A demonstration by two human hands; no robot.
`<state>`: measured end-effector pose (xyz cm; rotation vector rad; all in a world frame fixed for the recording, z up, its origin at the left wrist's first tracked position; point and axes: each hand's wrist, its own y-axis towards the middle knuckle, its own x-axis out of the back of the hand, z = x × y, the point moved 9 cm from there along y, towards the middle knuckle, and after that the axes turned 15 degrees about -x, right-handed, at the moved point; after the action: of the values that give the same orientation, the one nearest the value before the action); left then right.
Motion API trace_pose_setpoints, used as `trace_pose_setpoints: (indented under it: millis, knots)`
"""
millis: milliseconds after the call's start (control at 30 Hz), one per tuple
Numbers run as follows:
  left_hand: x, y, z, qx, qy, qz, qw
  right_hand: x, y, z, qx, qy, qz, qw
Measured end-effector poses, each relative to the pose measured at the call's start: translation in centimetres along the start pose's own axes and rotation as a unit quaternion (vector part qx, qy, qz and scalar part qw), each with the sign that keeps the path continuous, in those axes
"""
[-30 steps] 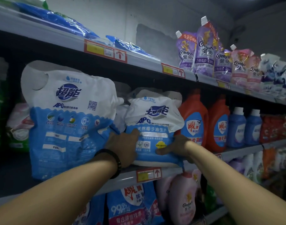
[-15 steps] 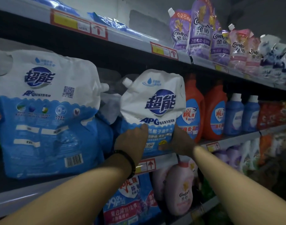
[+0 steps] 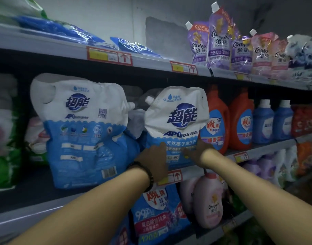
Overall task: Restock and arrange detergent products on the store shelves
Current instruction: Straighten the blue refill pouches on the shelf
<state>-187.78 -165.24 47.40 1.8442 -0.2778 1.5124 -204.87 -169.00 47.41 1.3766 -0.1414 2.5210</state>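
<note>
A white and blue detergent pouch with a spout at its top left stands upright on the middle shelf. My left hand, with a dark bracelet on the wrist, holds the pouch's lower left edge. My right hand holds its lower right part, thumb on the front. A larger pouch of the same brand stands to the left, back side out, apart from my hands.
Orange detergent bottles stand right beside the held pouch, then blue bottles. Purple and pink softener pouches fill the top shelf. Pink bottles and a blue bag sit on the shelf below.
The pouch has gone from slumped and folded over to upright, front facing out. Both hands stay on its lower part.
</note>
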Motion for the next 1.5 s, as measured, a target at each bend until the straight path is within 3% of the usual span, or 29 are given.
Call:
trace_pose_setpoints:
  millis: [100,167,233,367,467,633,867,967,1100,1167,1300,1500]
  knots:
    - [2.4,-3.2,-2.0,-0.043,0.151,-0.001,0.988,-0.5,-3.3,1.7,-0.024,-0.15,0.031,0.988]
    - [3.5,-5.4,-2.3,-0.072,0.241,-0.002,0.968,-0.4,-4.4,3.2,-0.005,-0.195,-0.002,0.981]
    - [3.9,-7.6,-0.4,-0.066,0.318,0.026,0.945,-0.5,-5.6,5.1,0.012,-0.171,-0.039,0.984]
    - [4.6,-11.8,3.6,-0.059,0.383,0.069,0.919,-1.4,-8.5,9.4,0.059,0.004,-0.008,0.998]
    - [5.0,-12.9,4.7,-0.06,0.385,0.085,0.917,-3.0,-10.5,12.6,0.094,0.112,0.032,0.989]
    - [7.3,-15.3,6.1,-0.015,0.357,0.036,0.933,-7.2,-11.9,17.4,0.117,0.198,0.089,0.969]
    - [11.3,-22.5,12.6,0.085,0.32,0.09,0.939,-13.6,-17.0,24.8,0.178,0.164,0.192,0.951]
    - [11.9,-23.3,13.4,0.1,0.274,0.078,0.953,-13.5,-17.0,25.6,0.184,0.167,0.16,0.955]
    - [12.1,-21.1,12.5,0.135,0.27,0.071,0.951,-10.5,-13.9,23.1,0.117,0.217,0.077,0.966]
    - [11.7,-19.8,11.4,0.109,0.318,0.06,0.94,-8.6,-12.1,21.4,0.089,0.238,0.035,0.967]
    - [9.7,-16.9,9.4,-0.042,0.377,0.051,0.924,-6.5,-9.1,18.5,0.035,0.279,0.01,0.96]
    - [8.9,-14.4,12.6,-0.066,0.315,0.037,0.946,-9.1,-5.0,17.6,0.009,0.322,0.049,0.945]
